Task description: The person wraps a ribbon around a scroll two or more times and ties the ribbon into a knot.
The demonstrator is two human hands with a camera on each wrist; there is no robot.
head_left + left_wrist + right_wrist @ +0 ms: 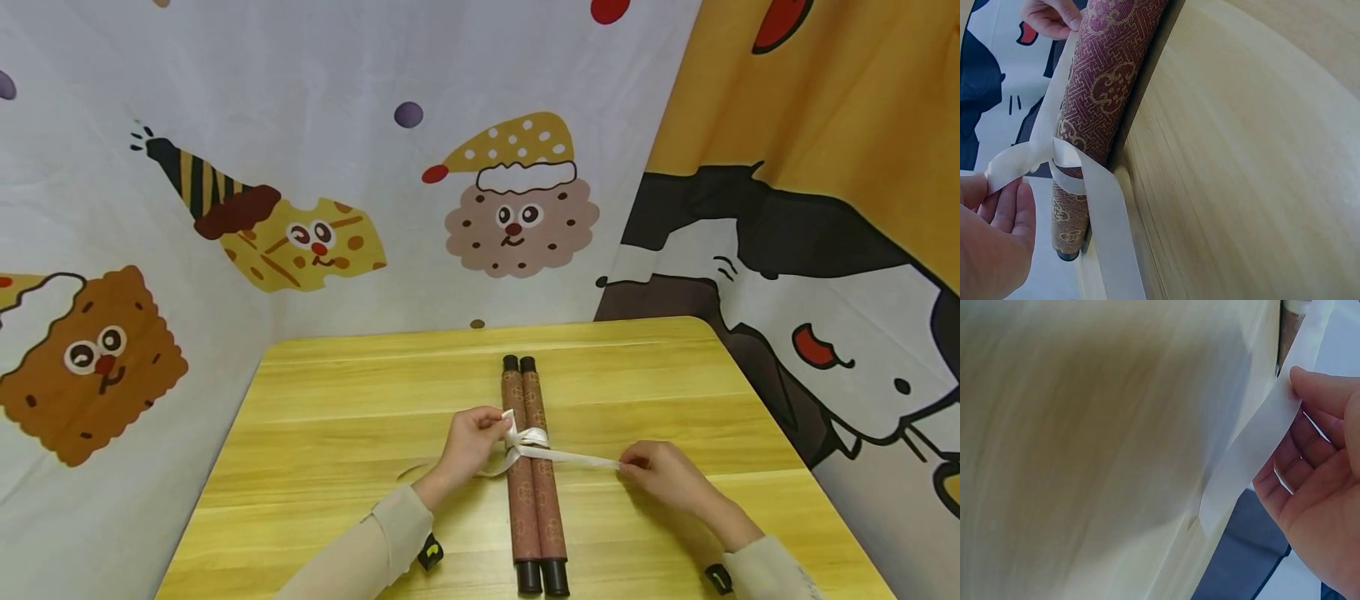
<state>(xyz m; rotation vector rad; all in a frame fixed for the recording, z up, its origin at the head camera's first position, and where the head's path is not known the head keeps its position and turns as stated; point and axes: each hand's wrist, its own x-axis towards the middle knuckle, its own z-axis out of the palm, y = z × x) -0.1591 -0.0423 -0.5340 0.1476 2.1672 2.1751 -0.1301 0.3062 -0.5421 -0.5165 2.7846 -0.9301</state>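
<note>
Two scrolls lie side by side on the table, the left scroll (524, 508) and the right scroll (548, 508), both in reddish-brown patterned fabric with black end knobs. A white ribbon (573, 456) wraps around their middle and crosses over itself. My left hand (467, 442) pinches a short upright piece of ribbon at the crossing, left of the scrolls. Out to the right, my right hand (667, 475) pinches a long ribbon tail drawn nearly straight. In the right wrist view, the tail's loose end (1225, 494) hangs below the fingers. Another ribbon length (1110, 219) hangs down in the left wrist view.
The scrolls stand on a yellow wood-grain table (337, 400) with rounded far corners. Behind it hangs a white cloth (337, 67) printed with cartoon food, and a yellow patterned cloth (862, 108) hangs at the right. A black strap (431, 552) shows by the left sleeve.
</note>
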